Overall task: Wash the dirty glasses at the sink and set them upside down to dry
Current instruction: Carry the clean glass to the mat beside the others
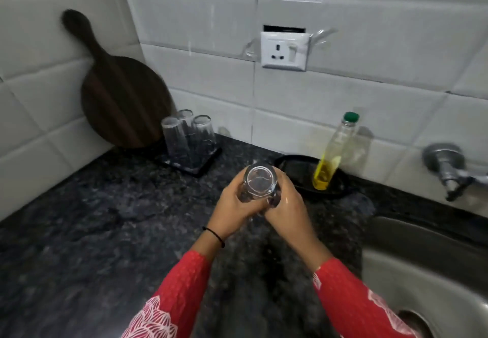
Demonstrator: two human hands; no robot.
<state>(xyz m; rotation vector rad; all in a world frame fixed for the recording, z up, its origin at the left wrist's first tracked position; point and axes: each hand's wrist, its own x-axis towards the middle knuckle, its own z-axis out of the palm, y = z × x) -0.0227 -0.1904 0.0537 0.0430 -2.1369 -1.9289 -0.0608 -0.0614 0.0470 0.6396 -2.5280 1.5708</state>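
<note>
A clear glass (259,181) is held upside down above the dark granite counter (105,218), its thick base facing up. My left hand (232,205) grips it from the left and my right hand (286,204) from the right. Both hands look wet. Three clear glasses (188,133) stand upside down on a small black tray (208,164) at the back of the counter. The steel sink (422,271) lies to the right, below the hands.
A dark round wooden board (118,94) leans in the corner. A bottle of yellow liquid with a green cap (334,152) stands in a black oval tray (303,176). A wall tap (449,168) sticks out at the right. A white socket (284,51) sits on the tiles.
</note>
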